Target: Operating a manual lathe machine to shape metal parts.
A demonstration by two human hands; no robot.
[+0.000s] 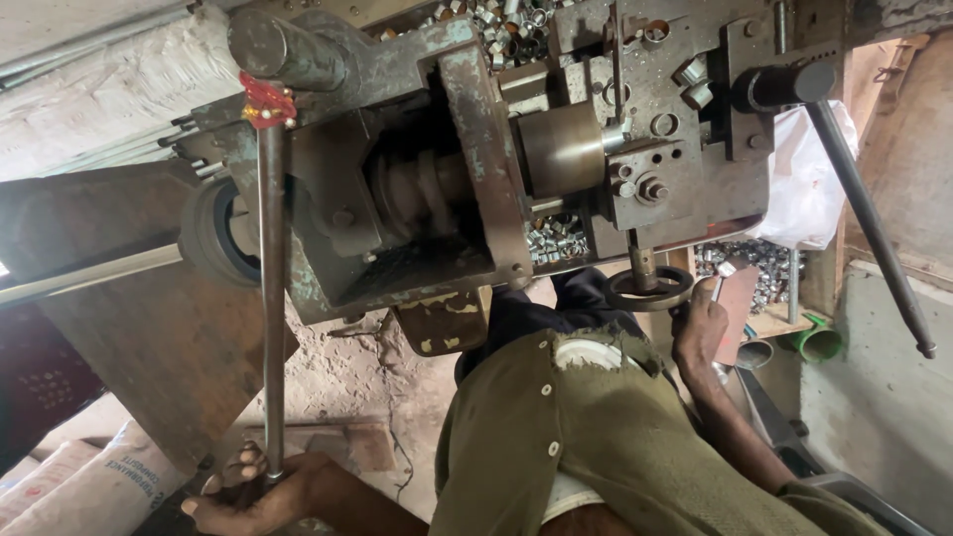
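I am closing my left hand [248, 491] around the end of the long lever rod [271, 298], which runs off the lathe [476, 149] at its red-wrapped top. My right hand [700, 328] is gripping the small handwheel [650, 288] on the lathe's near edge, beside the heap of metal rings [556, 238].
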